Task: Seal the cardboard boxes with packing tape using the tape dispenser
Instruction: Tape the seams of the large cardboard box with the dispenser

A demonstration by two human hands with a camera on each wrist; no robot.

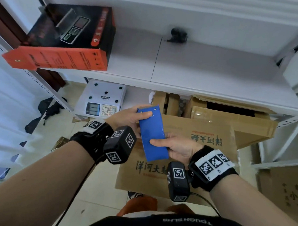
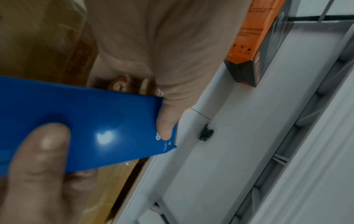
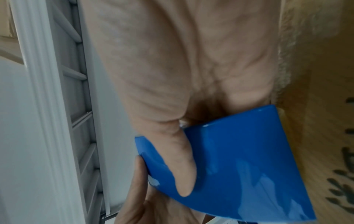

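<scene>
I hold a glossy blue tape dispenser (image 1: 152, 135) in both hands, above a closed cardboard box (image 1: 204, 134) printed with dark characters. My left hand (image 1: 136, 117) grips its far end, the thumb pressed on top by the toothed edge (image 2: 177, 133). My right hand (image 1: 167, 145) grips the near end, thumb on top and fingers underneath. The left wrist view shows the blue dispenser (image 2: 95, 128) with both thumbs on it. In the right wrist view my right thumb lies across the dispenser (image 3: 249, 166). No tape roll shows.
A white shelf (image 1: 216, 73) runs just ahead, carrying a red and black scale box (image 1: 67, 39) and a small black object (image 1: 178, 35). Under it stand a white scale (image 1: 102, 100) and an open cardboard box (image 1: 231, 117). Another box (image 1: 282, 189) is at right.
</scene>
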